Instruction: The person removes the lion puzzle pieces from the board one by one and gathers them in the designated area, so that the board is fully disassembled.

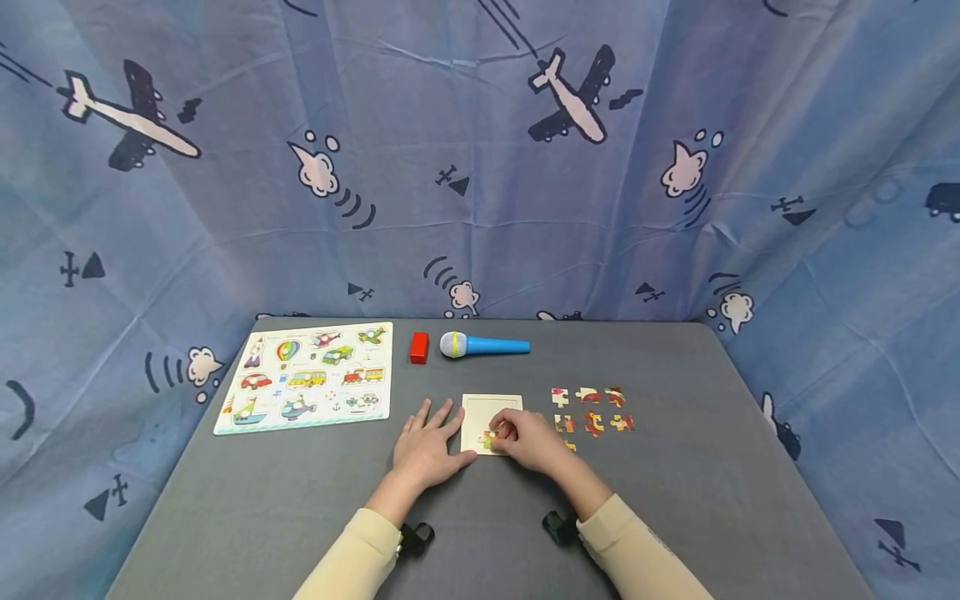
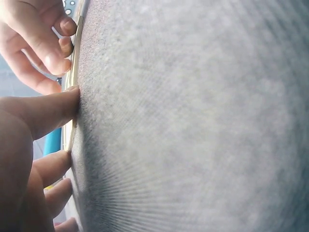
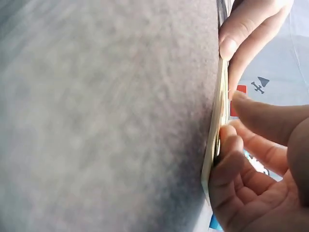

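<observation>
In the head view a pale square puzzle tray (image 1: pixel 474 413) lies on the table, with colourful puzzle piece area (image 1: pixel 486 439) showing at its lower part. My left hand (image 1: pixel 429 450) lies spread at the tray's left side, thumb against the lower left corner; the left wrist view shows its thumb (image 2: pixel 58 110) and a finger touching the edge. Over the tray's lower right, my right hand (image 1: pixel 531 440) pinches a jigsaw piece with thumb and curled fingers, hiding most of it. In the right wrist view these fingers (image 3: pixel 229 166) are low at the tray's edge.
Several loose jigsaw pieces (image 1: pixel 593 423) lie right of the right hand, one partly hidden by it. Behind the tray are a red block (image 1: pixel 419 348) and a blue toy microphone (image 1: pixel 495 346). A picture board of vehicles (image 1: pixel 307 379) lies at the left, before a blue curtain (image 1: pixel 480 167).
</observation>
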Available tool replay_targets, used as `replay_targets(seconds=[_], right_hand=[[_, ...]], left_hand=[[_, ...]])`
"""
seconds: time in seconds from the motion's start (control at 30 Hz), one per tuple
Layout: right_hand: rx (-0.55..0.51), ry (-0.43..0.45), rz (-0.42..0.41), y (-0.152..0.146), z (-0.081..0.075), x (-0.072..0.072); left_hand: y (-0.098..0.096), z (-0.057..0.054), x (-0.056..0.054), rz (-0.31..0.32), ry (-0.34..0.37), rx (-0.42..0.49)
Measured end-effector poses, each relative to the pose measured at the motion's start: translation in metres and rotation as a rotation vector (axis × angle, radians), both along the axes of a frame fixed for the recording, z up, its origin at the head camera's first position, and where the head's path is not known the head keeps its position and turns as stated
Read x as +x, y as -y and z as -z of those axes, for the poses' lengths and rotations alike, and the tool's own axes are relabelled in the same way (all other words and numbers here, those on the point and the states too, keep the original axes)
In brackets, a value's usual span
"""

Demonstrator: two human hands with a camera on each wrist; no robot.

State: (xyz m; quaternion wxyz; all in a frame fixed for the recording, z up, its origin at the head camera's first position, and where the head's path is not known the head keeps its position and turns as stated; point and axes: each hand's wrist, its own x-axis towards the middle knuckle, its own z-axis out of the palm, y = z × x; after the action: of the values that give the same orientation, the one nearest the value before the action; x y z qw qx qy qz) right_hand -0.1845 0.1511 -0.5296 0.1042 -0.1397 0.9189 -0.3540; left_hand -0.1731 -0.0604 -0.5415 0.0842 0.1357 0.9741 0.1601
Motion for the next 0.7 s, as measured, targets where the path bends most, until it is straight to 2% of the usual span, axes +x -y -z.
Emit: replay_targets(seconds=[0.33, 0.7], right_hand=[[0.035, -0.023, 0.018, 0.0064, 0.0010, 0.0010], [-0.038, -0.029, 0.013, 0.0010, -0.0012, -0.0002]], left_hand=[[0.0002, -0.0012, 0.0015, 0.002, -0.007, 0.014], [0.0004, -0.0014, 0.0013, 0.001, -0.011, 0.018]])
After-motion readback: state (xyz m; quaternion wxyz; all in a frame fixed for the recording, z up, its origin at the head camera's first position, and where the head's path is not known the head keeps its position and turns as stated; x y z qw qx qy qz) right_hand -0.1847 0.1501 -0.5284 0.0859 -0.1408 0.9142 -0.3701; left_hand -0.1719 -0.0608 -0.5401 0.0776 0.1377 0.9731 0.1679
